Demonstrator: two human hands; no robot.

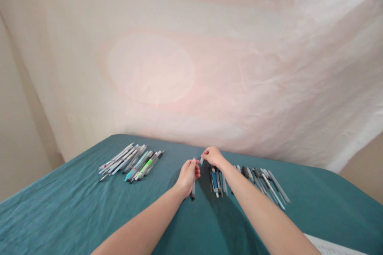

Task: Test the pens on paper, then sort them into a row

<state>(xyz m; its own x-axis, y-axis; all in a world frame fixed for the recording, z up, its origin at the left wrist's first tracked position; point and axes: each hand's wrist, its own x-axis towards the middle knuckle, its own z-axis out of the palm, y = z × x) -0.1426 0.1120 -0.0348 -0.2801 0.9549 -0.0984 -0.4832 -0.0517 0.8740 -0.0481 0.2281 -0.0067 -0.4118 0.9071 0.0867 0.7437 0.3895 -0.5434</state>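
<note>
Pen (193, 192), in the head view, is held in the left hand (188, 176), closed around it near the middle of the surface (74, 211), its dark end pointed toward the wearer. A small pale piece (201, 161) is pinched between thumb and fingers of the right hand (212, 156), just beside the left; whether it is a cap cannot be told. To the left, well apart, a pile of pens (145, 166) is seen. More pens (214, 181) are spread at the right, partly hidden by the right forearm. A white sheet (329, 245) is cut off by the bottom edge.
</note>
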